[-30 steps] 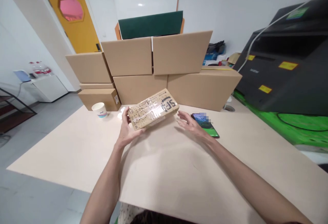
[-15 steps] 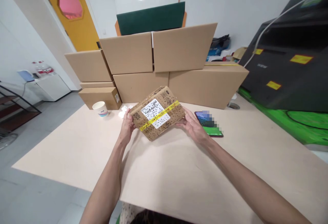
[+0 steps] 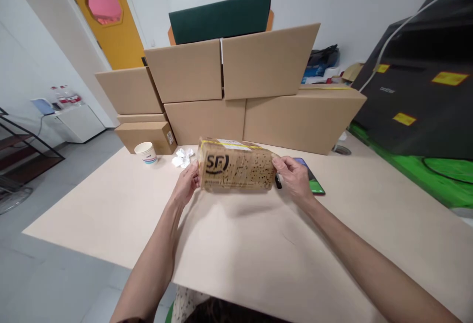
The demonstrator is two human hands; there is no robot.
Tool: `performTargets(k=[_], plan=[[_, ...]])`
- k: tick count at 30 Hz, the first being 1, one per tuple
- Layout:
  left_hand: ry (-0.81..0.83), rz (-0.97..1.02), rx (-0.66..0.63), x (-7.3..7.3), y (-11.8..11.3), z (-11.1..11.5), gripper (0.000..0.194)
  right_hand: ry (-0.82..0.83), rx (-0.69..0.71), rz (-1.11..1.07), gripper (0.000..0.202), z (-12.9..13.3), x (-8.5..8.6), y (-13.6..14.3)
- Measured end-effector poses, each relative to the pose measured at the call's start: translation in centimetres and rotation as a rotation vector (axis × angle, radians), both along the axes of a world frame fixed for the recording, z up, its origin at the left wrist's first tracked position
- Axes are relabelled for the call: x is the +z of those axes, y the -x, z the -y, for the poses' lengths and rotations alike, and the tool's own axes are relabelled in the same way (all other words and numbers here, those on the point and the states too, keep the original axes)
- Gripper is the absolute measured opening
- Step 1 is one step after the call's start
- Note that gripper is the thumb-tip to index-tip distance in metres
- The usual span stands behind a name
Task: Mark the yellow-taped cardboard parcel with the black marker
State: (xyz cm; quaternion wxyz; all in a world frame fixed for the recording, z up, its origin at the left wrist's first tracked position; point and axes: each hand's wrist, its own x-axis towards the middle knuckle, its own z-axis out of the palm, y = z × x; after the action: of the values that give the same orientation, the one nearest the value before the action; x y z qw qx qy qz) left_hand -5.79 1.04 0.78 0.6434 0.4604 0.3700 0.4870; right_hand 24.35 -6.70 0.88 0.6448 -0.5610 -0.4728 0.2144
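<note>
Between my hands, held up over the table [image 3: 229, 244], is a small cardboard box [image 3: 238, 170] with dark speckles and "SF" printed on the side facing me. Its top, with a white label and yellow tape, shows only as a narrow strip. My left hand [image 3: 187, 182] grips the left end, its fingers partly hidden behind the box. On the right end, my right hand [image 3: 293, 177] pinches the edge near the upper corner. A phone [image 3: 314, 180] lies partly behind my right hand, and a small black object [image 3: 278, 181] shows beside its fingers.
Large cardboard boxes [image 3: 271, 62] are stacked along the table's far side, with a dark green box [image 3: 221, 17] on top. A paper cup [image 3: 147, 152] and crumpled white tissue [image 3: 183, 157] stand at the left. A big black case [image 3: 424, 77] is at the right.
My hands have turned the box: its labelled top faced me tilted before, and now the printed side does. The box sits level, and my right hand has shifted slightly right.
</note>
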Motion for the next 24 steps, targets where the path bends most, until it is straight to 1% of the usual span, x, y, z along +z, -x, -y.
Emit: performTargets(k=[4,8,11,14,16,19,22,24], plan=[[-0.095,-0.026,0.048,0.4,0.2,0.2,0.064,0.060,-0.003,-0.173,0.066,-0.4,-0.2,-0.3],[-0.224,-0.069,0.131,0.2,0.2,0.0,0.063,0.120,0.021,-0.335,0.064,-1.2,-0.9,-1.1],[-0.349,-0.155,0.213,-0.3,0.2,-0.2,0.067,0.190,0.073,-0.406,0.059,-1.6,-1.5,-1.4],[-0.489,-0.247,0.249,-0.6,0.2,-0.3,0.071,0.275,0.102,-0.477,0.049,-1.7,-1.8,-1.0],[-0.552,-0.302,0.235,-0.6,0.1,-0.1,0.073,0.299,0.117,-0.494,0.042,-1.7,-2.0,-0.7],[-0.560,-0.321,0.158,-0.7,-0.2,0.1,0.083,0.280,0.155,-0.499,0.035,-1.6,-2.2,-0.3],[-0.547,-0.270,0.076,-0.8,-0.6,0.4,0.099,0.262,0.208,-0.499,0.041,-1.3,-2.1,-0.2],[-0.540,-0.227,0.050,-0.8,-0.9,0.4,0.106,0.278,0.293,-0.509,0.043,-1.1,-1.8,-0.1]])
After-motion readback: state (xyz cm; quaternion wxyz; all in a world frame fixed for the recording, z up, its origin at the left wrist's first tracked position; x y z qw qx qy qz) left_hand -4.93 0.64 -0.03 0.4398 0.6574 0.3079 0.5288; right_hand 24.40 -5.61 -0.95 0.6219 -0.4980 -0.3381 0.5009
